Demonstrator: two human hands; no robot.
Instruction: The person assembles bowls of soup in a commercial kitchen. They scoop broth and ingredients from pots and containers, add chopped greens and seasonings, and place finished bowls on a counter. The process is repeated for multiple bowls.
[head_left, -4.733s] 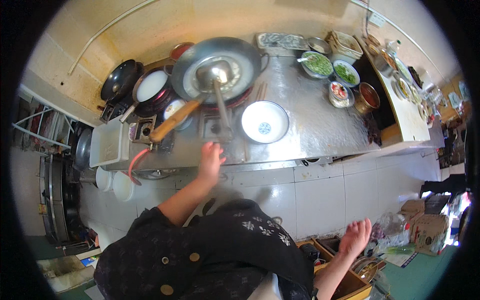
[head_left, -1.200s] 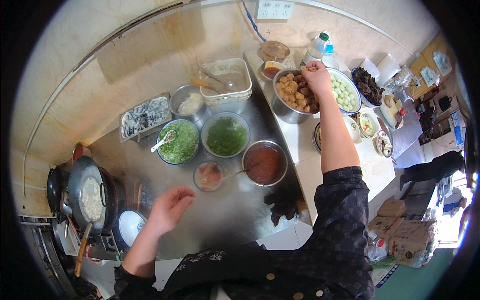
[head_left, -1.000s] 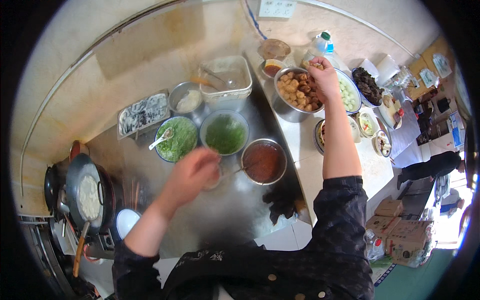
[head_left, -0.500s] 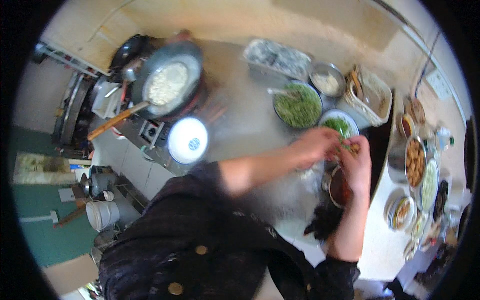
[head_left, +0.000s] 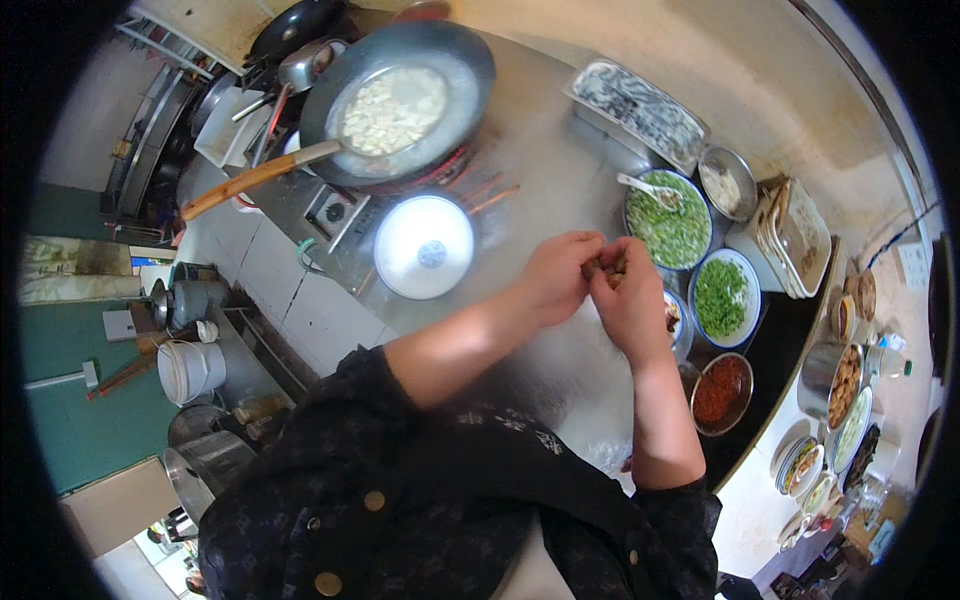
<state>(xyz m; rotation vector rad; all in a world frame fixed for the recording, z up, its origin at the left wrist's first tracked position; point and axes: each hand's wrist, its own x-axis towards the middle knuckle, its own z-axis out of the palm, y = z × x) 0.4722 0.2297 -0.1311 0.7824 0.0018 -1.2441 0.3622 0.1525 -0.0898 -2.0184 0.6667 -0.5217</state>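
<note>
Over the steel counter, my left hand (head_left: 562,275) and my right hand (head_left: 632,290) come together with fingers curled. Small brownish food pieces (head_left: 604,270) show between them, cupped in both; their exact kind cannot be made out. To the right of my hands stand a bowl of chopped green herbs (head_left: 718,298) and a larger bowl of finely cut greens (head_left: 668,232), which has a white spoon (head_left: 648,188) in it. An empty-looking white bowl (head_left: 424,248) with a blue mark inside lies to the left.
At the far left a large wok (head_left: 470,75) holds pale pieces in liquid; its wooden handle (head_left: 232,190) points left. A bowl of red chili seasoning (head_left: 721,395) sits right of my right forearm. Behind are a metal tray (head_left: 640,105) and a white container (head_left: 790,240).
My hands have come away from above the herb bowl, toward the left, with the brownish pieces between them. The whole view has shifted, and the chili bowl shows fully.
</note>
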